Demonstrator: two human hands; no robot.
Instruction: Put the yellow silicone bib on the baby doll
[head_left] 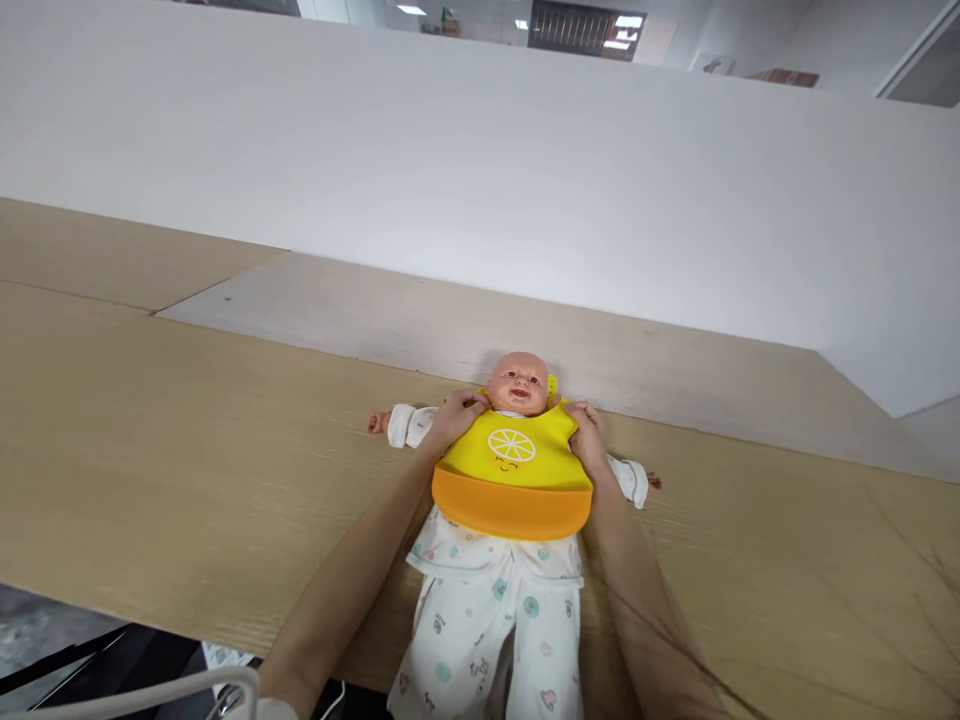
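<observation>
A baby doll (504, 375) lies on its back with arms spread, dressed in white patterned clothes (491, 610). Over its chest lies a yellow bib (480, 450) with a citrus slice print and an orange pocket (512, 508) along the bottom. My left hand (456, 418) pinches the bib's upper edge beside the doll's neck. On the other side, my right hand (589, 432) grips the bib's opposite upper edge near the shoulder. A yellow strap end with holes (553, 386) sticks up beside the doll's head.
The doll rests on a wooden table (225, 430), with a paler strip (390, 305) along its back. Behind that rises a white partition (480, 180). At the lower left, past the table's front edge, are dark items and a white curved tube (150, 697).
</observation>
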